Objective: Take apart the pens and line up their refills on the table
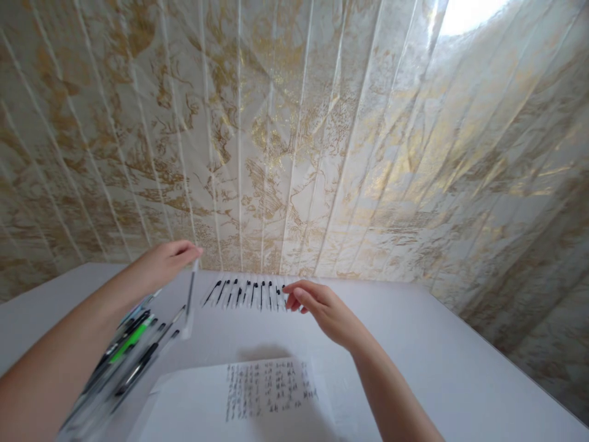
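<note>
One clear pen (pixel 190 298), dark within, in pinched left hand (pixel 171 261); right hand (pixel 321 307) half-curled, hold unclear.

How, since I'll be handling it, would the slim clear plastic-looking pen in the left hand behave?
The pen is probably stiff, as it looks straight below the left hand. It seems light: a grip near one end supports it. Being slender, it may roll if pushed.

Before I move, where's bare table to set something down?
Widest: table right of the right forearm, out to its edge. Narrower: strip between pen row and written sheet, partly shaded. Also the far-left corner, outside the left forearm. Crowded: pen pile by the left forearm; far middle, right hand at the pen row's right end.
</note>
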`<control>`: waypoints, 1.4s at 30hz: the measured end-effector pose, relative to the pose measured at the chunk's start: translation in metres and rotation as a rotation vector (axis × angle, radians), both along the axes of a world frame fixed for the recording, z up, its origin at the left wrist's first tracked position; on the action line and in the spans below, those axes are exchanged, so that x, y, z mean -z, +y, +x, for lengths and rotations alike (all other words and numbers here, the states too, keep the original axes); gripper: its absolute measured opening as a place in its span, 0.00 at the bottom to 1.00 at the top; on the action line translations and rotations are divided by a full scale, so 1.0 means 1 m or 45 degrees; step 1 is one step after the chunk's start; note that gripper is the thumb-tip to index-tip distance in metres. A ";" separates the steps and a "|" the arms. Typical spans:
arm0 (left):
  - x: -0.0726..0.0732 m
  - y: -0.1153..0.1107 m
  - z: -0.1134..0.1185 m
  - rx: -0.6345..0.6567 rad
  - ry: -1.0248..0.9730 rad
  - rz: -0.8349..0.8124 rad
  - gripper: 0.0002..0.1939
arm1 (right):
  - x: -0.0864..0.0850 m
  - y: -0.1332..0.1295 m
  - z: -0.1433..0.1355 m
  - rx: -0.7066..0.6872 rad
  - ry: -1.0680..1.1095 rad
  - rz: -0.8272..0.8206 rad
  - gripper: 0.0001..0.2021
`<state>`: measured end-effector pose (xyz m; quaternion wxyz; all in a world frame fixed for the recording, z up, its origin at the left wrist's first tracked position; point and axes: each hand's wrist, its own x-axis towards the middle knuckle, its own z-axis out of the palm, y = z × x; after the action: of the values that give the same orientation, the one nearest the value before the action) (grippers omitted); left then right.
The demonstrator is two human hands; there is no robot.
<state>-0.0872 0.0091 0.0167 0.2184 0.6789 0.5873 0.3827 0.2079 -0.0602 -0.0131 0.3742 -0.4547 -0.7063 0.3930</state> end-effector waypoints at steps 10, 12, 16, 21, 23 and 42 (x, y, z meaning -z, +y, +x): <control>0.028 -0.044 0.095 0.505 -0.787 -0.209 0.15 | 0.022 -0.023 -0.073 -0.477 1.269 -0.916 0.15; 0.031 -0.044 0.091 0.640 -1.001 -0.348 0.16 | 0.023 -0.020 -0.069 -0.639 1.340 -1.064 0.14; 0.026 -0.046 0.088 0.739 -1.254 -0.462 0.15 | 0.020 -0.020 -0.064 -0.751 1.353 -1.103 0.15; 0.027 -0.049 0.090 0.603 -1.220 -0.421 0.14 | 0.018 -0.024 -0.067 -0.538 1.098 -0.904 0.17; 0.031 -0.047 0.091 0.528 -1.201 -0.406 0.14 | 0.023 -0.021 -0.068 -0.318 0.863 -0.706 0.18; 0.046 -0.040 0.099 0.131 -1.429 -0.302 0.17 | 0.024 0.007 -0.032 -0.009 0.282 -0.339 0.26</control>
<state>0.0119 -0.0306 -0.0293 0.5897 0.3703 0.3866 0.6047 0.1756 -0.0529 -0.0375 0.3848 -0.4518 -0.6039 0.5320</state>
